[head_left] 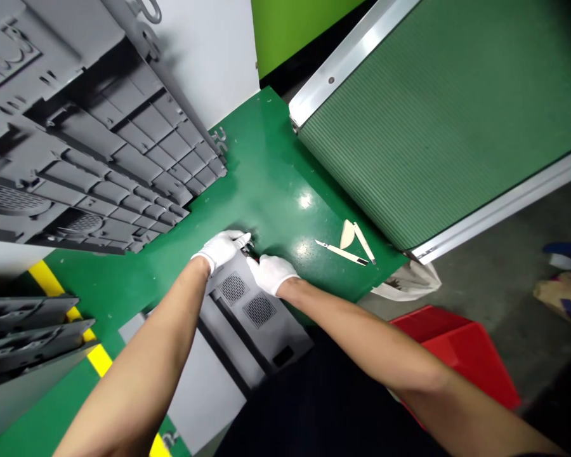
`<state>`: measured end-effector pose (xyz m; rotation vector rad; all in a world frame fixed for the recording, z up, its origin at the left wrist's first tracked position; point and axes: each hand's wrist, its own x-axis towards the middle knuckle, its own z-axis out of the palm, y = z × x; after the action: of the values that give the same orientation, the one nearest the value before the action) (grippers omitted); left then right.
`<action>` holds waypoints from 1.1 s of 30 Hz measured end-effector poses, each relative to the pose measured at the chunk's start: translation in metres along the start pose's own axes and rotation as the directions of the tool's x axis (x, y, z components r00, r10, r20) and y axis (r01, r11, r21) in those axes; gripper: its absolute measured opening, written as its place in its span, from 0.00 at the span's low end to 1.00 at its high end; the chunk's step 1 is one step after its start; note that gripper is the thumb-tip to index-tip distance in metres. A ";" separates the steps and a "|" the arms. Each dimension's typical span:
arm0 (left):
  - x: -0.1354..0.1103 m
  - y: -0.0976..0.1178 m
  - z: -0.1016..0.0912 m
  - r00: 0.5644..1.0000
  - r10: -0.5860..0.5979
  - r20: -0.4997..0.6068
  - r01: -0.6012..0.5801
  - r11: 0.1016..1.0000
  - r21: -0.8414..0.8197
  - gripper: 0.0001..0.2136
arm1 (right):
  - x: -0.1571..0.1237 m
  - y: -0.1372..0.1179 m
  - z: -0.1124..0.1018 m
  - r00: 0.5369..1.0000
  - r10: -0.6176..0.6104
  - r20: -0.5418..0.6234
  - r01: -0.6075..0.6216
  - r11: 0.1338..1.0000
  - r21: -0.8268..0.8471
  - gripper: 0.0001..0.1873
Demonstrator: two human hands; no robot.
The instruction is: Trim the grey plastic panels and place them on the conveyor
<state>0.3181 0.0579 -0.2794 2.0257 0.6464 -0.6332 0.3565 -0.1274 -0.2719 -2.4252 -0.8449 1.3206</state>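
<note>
My left hand [220,249] and my right hand [272,274] both wear white gloves and meet at the far edge of a grey moulded plastic panel [247,311] with two vent grilles. My left fingers pinch a small dark tool [250,249] with a touch of red, partly hidden by the gloves. My right fingers curl beside that tool, at the panel's edge. Whether they grip anything is hidden. To the right, a craft knife [341,252] and two other pale flat tools [354,238] lie on the green workbench [276,171].
Stacked grey moulded panels [99,152] fill the upper left, with more [26,330] at lower left. A ribbed green mat [438,120] in an aluminium frame leans at upper right. A red plastic bin [457,349] and white cloth [409,284] sit beyond the bench on the concrete floor.
</note>
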 end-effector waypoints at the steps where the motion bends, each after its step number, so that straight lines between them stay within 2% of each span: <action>1: 0.004 0.001 0.001 1.000 -0.018 0.002 0.018 0.999 0.040 0.27 | 0.001 -0.001 0.001 1.000 -0.008 -0.007 0.008 1.000 -0.024 0.36; 6: 0.032 0.014 0.003 0.988 -0.148 0.049 0.125 0.942 0.313 0.20 | 0.001 -0.005 0.007 0.999 0.007 -0.048 -0.012 0.995 -0.095 0.35; 10: 0.046 0.015 0.002 0.988 -0.136 0.069 0.097 0.911 0.400 0.20 | 0.000 -0.007 0.010 0.993 0.017 -0.120 -0.028 0.995 -0.092 0.34; 12: 0.040 0.009 0.001 0.995 -0.057 0.079 0.033 0.959 0.282 0.21 | 0.000 -0.006 0.009 0.994 0.004 -0.109 -0.015 0.996 -0.094 0.34; 14: 0.027 0.001 -0.002 0.993 0.104 0.058 -0.107 0.993 0.051 0.21 | 0.000 -0.005 0.008 0.997 -0.016 -0.076 0.009 0.996 -0.092 0.34; 17: 0.007 -0.006 -0.004 0.953 0.299 -0.052 -0.304 0.936 -0.176 0.21 | 0.002 -0.004 0.007 0.999 -0.030 -0.038 0.027 0.996 -0.089 0.35; 21: -0.006 -0.007 -0.007 0.941 0.329 -0.083 -0.340 0.911 -0.234 0.19 | 0.002 -0.005 0.009 0.997 -0.045 -0.068 0.038 0.994 -0.106 0.36; 25: -0.007 -0.009 -0.010 0.953 0.276 -0.126 -0.302 0.899 -0.317 0.19 | -0.003 -0.007 0.013 0.995 0.017 -0.096 -0.027 0.994 -0.108 0.35; 28: -0.004 -0.012 -0.012 0.969 0.111 -0.218 -0.190 0.904 -0.383 0.23 | -0.009 -0.006 0.009 0.994 0.061 -0.094 -0.068 0.995 -0.075 0.34; 29: -0.003 -0.013 -0.013 0.959 0.047 -0.278 -0.165 0.892 -0.420 0.25 | -0.011 -0.004 0.006 0.994 0.058 -0.093 -0.062 0.997 -0.050 0.34; 31: -0.003 -0.010 -0.018 0.910 -0.048 -0.412 -0.167 0.866 -0.471 0.27 | -0.016 0.005 -0.001 0.993 0.068 -0.093 -0.065 0.997 0.031 0.35; 33: -0.009 0.002 -0.021 0.851 -0.040 -0.523 -0.198 0.899 -0.391 0.24 | -0.026 0.021 -0.007 0.989 0.108 -0.100 -0.093 0.985 0.142 0.36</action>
<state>0.3165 0.0737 -0.2625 1.7770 0.9191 0.1368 0.3591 -0.1595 -0.2605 -2.4333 -0.5914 1.2257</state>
